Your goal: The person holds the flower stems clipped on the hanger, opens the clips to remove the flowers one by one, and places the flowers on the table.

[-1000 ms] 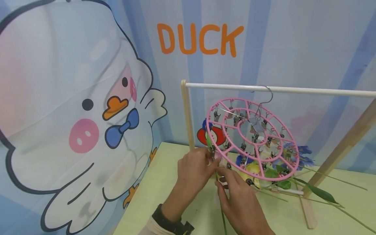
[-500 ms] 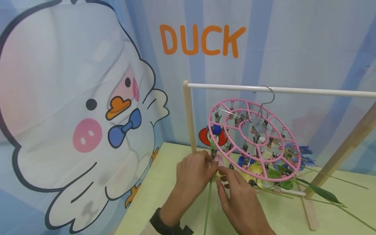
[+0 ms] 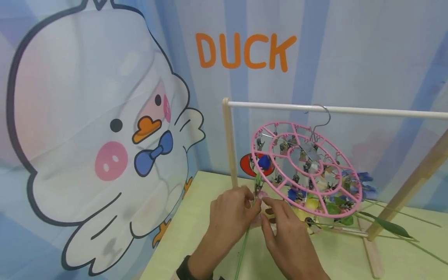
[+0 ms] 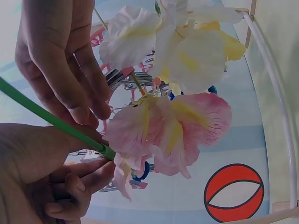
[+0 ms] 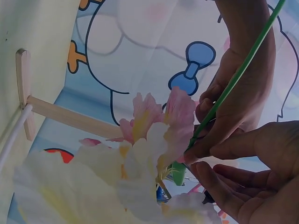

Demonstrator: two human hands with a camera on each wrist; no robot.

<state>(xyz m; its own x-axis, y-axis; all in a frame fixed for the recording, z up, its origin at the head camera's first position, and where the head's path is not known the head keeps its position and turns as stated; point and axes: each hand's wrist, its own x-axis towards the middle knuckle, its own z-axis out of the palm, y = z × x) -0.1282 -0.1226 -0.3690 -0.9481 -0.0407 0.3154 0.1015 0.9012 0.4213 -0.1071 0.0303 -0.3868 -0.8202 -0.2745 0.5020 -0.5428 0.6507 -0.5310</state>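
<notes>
In the head view, my left hand [image 3: 231, 210] pinches the green stem [image 3: 243, 245] of an artificial flower just beneath a metal clip [image 3: 258, 188]. Pink petals with yellow streaks form that flower [image 4: 163, 130], seen close up in the left wrist view. The clip hangs at the left rim of a pink round clip hanger [image 3: 280, 186]. My right hand [image 3: 288, 233] is just to the right of the left fingertips, its fingers bent loosely and apart. Whether it touches the stem or clip is hidden. White flowers [image 4: 191, 51] hang beside the pink one in the left wrist view.
The hanger hooks over a white rod [image 3: 367, 111] on a wooden stand [image 3: 229, 144]. Blue flowers [image 3: 367, 190], yellow petals [image 3: 311, 203] and a long green leaf [image 3: 388, 224] hang at its right. The pale green table [image 3: 192, 217] lies below, before a printed duck backdrop [image 3: 189, 15].
The lower stem has swung from between the hands to below my left hand. A green piece and the clip above that hand now show more plainly. The right hand has hardly moved.
</notes>
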